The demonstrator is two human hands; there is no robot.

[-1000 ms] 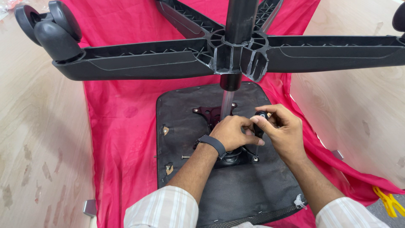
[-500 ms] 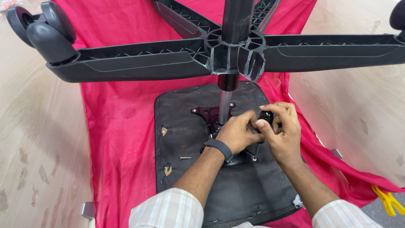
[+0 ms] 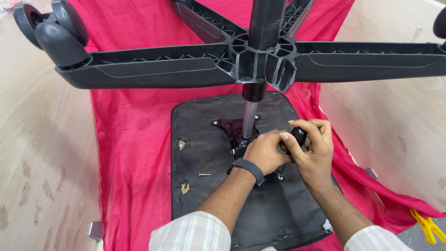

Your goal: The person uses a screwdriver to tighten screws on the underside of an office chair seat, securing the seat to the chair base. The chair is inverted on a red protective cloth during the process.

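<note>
Right hand: at centre right of the frame, fingers curled tight around a small black knob, which sits just right of the metal column's foot. Left hand: directly beside it at frame centre, closed into a fist over the black metal mechanism plate, knuckles touching the right hand's fingers; what it clasps is hidden. A dark wristband circles the left wrist.

Mechanism plate: bolted to the underside of a black chair seat, which lies face down in the middle of the frame. Bright metal column: rises from the plate toward the camera into the hub of a black plastic star base spanning the upper frame. Twin black caster: upper left, on the end of one base arm.

Loose screw: on the seat underside, left of the left wrist. Red cloth: spread under the seat, over a pale wooden floor. Yellow plastic item: lower right corner, partly cut off by the edge.
</note>
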